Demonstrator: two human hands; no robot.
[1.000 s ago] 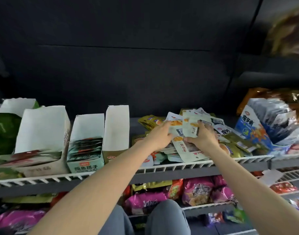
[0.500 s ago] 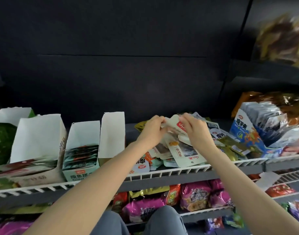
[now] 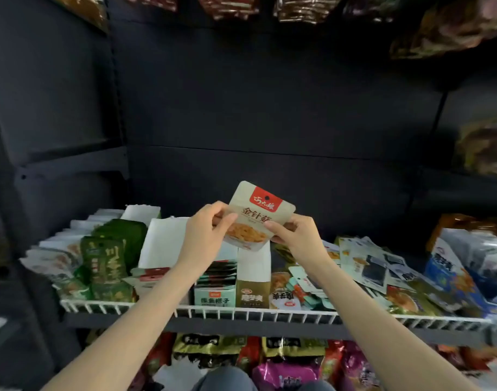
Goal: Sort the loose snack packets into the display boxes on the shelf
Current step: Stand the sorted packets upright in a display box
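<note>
A beige snack packet (image 3: 255,218) with a red label is held upright above the shelf. My left hand (image 3: 206,235) pinches its left edge and my right hand (image 3: 294,235) grips its right edge. Directly below stand a narrow gold-fronted display box (image 3: 253,289), a teal-fronted box (image 3: 215,289) with dark packets, and a tall white box (image 3: 162,244). A heap of loose packets (image 3: 363,266) lies on the shelf to the right of my hands.
Green packets (image 3: 109,258) fill the shelf's left part. A blue display box (image 3: 450,275) of packets leans at the far right. A white wire rail (image 3: 270,313) fronts the shelf. More snack bags (image 3: 286,373) lie on the shelf below, and bags hang overhead.
Both hands have lifted one beige packet out of the loose heap and moved it left, over the display boxes. The camera has tilted up and pulled back.
</note>
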